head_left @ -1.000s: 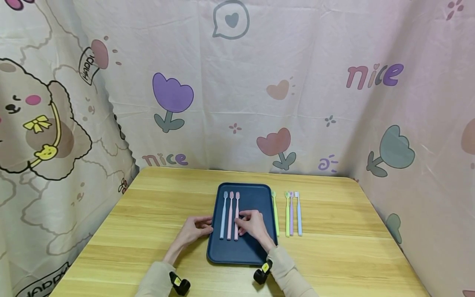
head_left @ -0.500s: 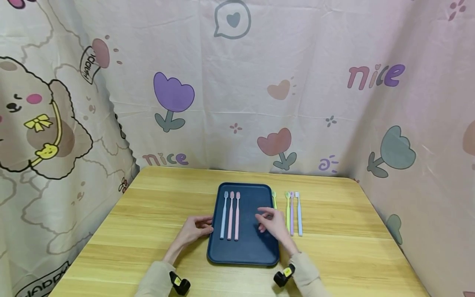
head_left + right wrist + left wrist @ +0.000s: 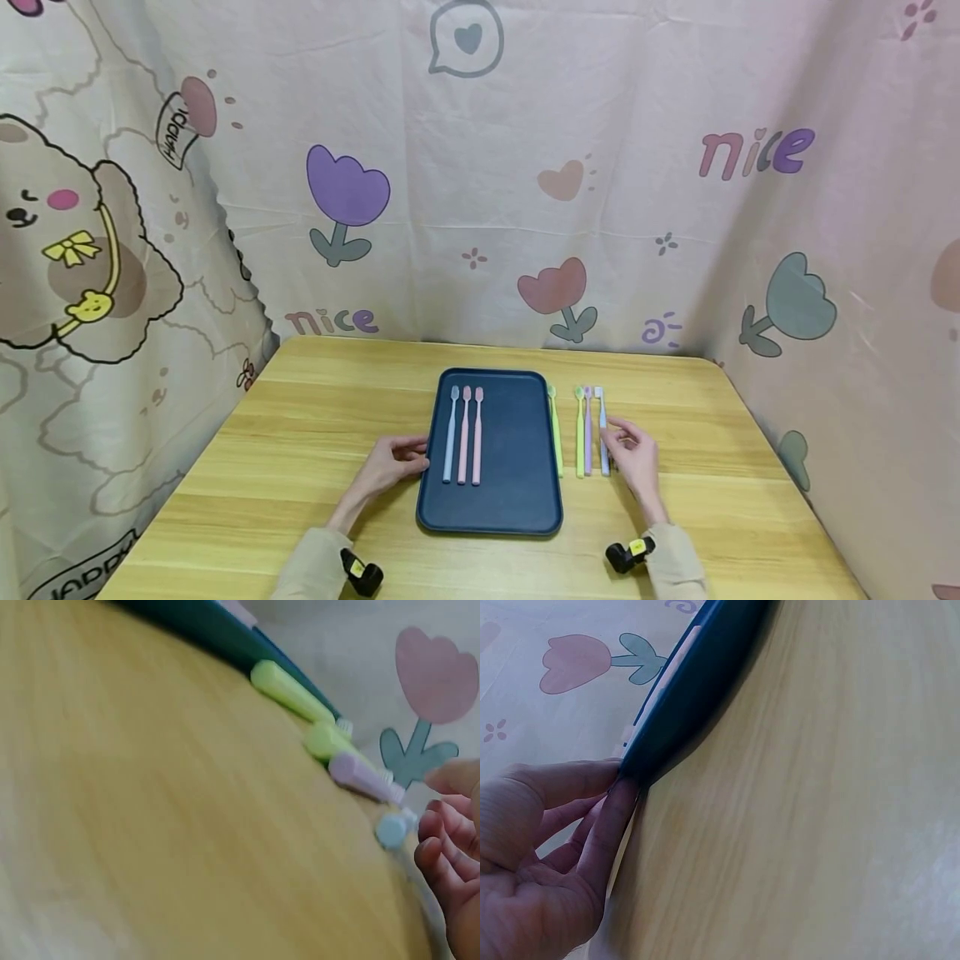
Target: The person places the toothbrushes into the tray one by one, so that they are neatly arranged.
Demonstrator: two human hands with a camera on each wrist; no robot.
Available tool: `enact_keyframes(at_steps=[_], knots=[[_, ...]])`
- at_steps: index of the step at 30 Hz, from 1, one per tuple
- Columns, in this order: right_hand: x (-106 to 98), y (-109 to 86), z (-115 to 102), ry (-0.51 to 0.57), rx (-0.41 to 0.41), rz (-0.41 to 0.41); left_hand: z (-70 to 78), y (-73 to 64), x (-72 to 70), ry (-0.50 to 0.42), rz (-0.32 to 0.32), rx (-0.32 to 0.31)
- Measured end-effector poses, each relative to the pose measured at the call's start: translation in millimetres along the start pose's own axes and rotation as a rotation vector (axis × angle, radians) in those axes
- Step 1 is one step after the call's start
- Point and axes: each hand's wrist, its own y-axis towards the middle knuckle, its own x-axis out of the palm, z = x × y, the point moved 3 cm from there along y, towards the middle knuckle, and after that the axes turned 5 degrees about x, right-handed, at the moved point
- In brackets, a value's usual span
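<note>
A dark blue tray [image 3: 517, 467] holds one blue toothbrush [image 3: 450, 437] and two pink toothbrushes [image 3: 463, 437] side by side in its left half. My left hand [image 3: 392, 462] holds the tray's left edge; in the left wrist view its thumb and a finger [image 3: 604, 832] meet at the rim. My right hand [image 3: 636, 454] hovers at the right side of a blue toothbrush [image 3: 603, 433] on the table, thumb and fingers apart. In the right wrist view that brush's rounded handle end [image 3: 391, 829] lies just left of the fingertips, with nothing between them.
Left of that brush lie a purple toothbrush [image 3: 588, 442] and a green toothbrush [image 3: 580, 442]. A second green one [image 3: 556, 433] lies along the tray's right edge. Beyond the wooden table [image 3: 337, 375] hangs a printed curtain [image 3: 465, 167].
My right hand has left the rightmost pink toothbrush on the tray and moved right, across the green brushes, to the blue one on the table. The left hand stays at the tray's edge.
</note>
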Motion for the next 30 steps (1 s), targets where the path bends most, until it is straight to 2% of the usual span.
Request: enact_keyframes(at_steps=[7, 18, 27, 30], knots=[[-2.6, 4.2, 6.6, -0.113, 0.014, -0.011, -0.1, 0.3, 0.5, -0.001, 0.001, -0.009], [-3.5, 5.4, 5.9, -0.22, 0.025, -0.041, -0.3, -0.5, 0.1, 0.005, 0.006, -0.004], [-8.3, 5.7, 8.3, -0.151, 0.093, -0.153, -0.1, -0.4, 2.0, -0.012, 0.004, -0.021], [-8.9, 7.2, 7.3, -0.171, 0.098, -0.164, -0.7, -0.7, 1.2, -0.023, 0.003, -0.025]])
